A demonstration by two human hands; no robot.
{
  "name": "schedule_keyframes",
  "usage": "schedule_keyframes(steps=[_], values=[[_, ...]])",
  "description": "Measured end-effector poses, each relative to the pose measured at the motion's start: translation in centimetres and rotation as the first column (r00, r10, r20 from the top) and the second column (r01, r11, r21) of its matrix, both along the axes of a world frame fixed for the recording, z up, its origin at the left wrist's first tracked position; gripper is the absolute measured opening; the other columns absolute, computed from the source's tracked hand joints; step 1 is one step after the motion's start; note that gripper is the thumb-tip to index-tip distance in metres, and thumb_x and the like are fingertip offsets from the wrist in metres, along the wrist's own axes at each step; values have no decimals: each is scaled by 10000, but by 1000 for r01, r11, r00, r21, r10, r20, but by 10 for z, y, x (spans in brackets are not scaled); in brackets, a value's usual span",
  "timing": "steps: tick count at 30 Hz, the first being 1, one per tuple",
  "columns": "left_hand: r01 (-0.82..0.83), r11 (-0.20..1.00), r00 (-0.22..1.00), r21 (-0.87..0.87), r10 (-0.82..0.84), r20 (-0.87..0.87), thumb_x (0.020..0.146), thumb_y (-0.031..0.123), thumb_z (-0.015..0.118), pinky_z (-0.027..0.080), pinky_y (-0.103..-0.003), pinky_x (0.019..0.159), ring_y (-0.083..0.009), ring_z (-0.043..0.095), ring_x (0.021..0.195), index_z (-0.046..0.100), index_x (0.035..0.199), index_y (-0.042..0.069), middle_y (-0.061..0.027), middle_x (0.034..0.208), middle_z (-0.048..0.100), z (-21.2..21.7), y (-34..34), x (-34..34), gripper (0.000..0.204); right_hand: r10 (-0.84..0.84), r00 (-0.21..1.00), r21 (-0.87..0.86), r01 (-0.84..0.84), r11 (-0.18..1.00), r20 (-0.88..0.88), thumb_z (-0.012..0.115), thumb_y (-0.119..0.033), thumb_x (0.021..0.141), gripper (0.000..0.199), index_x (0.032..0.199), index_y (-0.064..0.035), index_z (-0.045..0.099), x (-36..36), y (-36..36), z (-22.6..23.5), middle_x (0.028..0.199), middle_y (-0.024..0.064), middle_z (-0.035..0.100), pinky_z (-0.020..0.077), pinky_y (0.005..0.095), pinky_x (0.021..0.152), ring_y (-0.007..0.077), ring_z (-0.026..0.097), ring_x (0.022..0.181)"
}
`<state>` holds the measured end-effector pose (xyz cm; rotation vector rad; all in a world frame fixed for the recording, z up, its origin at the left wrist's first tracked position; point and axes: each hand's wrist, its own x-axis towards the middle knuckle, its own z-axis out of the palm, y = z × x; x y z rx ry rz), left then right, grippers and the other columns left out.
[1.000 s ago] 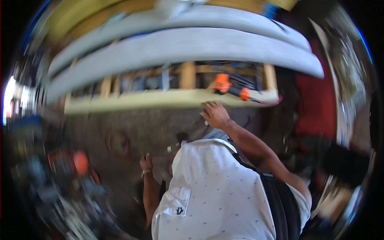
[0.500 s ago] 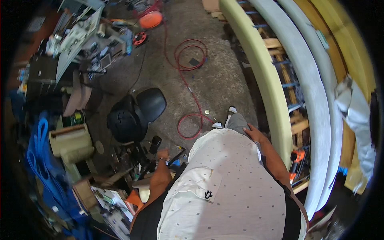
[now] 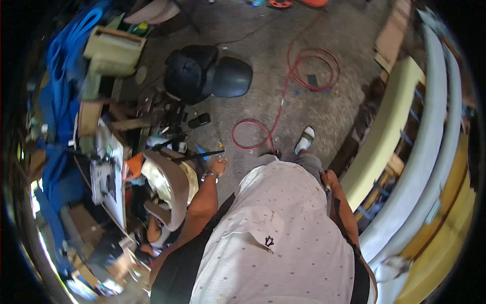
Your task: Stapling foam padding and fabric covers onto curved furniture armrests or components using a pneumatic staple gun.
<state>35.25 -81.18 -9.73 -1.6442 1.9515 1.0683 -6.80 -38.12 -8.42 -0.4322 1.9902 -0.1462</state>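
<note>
My left hand (image 3: 218, 166) hangs low on the left, a metal band (image 3: 209, 175) round its wrist. Close by, the dark bar of a chair leg (image 3: 210, 153) points toward it; whether they touch is unclear. Its fingers are small and blurred. At my right thigh, beside the grey trousers (image 3: 310, 163), is my right hand (image 3: 329, 178), its fingers curled in; anything inside them is hidden. A beige upturned chair shell (image 3: 177, 195) lies just left of my left forearm.
Ahead-left on the concrete lies a black padded seat (image 3: 207, 76). A red hose (image 3: 282, 104) loops across the floor ahead. Long curved foam pieces, one pale yellow (image 3: 385, 137) and one light grey (image 3: 430, 152), line the right. Blue webbing (image 3: 66, 66) and clutter fill the left.
My view has turned and moved, so the black seat and hose sit higher and further right. One foot now shows further forward. My right hand's fingers look more curled.
</note>
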Motion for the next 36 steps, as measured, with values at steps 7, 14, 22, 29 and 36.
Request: schedule_keyframes(steps=[7,14,22,29,36], values=[[-281,939,959,-200,265,-104,917,338,631,528,-415,744,-336,695,838,674,1016,59,-160,893,722,126,50,-91,299,100,982,-233,-61,970,159,572,-292,947,376,1236,-56,626,-106,-40,3,1035,216,709,519,478,795,409,677,946],[-315,948,947,52,311,80,935,317,564,535,-467,809,-368,676,973,686,1030,78,-181,1009,712,129,176,-94,285,393,880,-277,-321,906,267,628,-233,885,349,1185,-54,621,-171,-95,-69,967,137,686,523,389,744,263,660,885],[325,912,913,250,-371,169,892,184,527,552,-468,806,-346,689,975,675,1127,138,-158,1012,713,56,256,-57,281,553,833,-678,-419,603,-22,578,-241,908,186,938,-85,674,-323,-117,-166,707,60,633,461,403,502,216,576,577],[-100,977,994,189,91,54,970,283,484,545,-448,805,-288,677,895,670,1106,116,-141,922,692,29,66,-65,285,-534,747,176,509,843,397,484,-327,963,173,988,-185,582,-282,-218,-18,832,38,555,350,370,451,203,481,630],[-660,742,728,-117,593,-345,921,386,626,515,-399,729,-268,676,839,655,1058,76,-170,901,689,49,-181,-58,340,-64,513,-115,309,944,856,495,-417,931,241,933,-209,616,-297,-275,-73,830,57,566,380,385,483,217,496,636]])
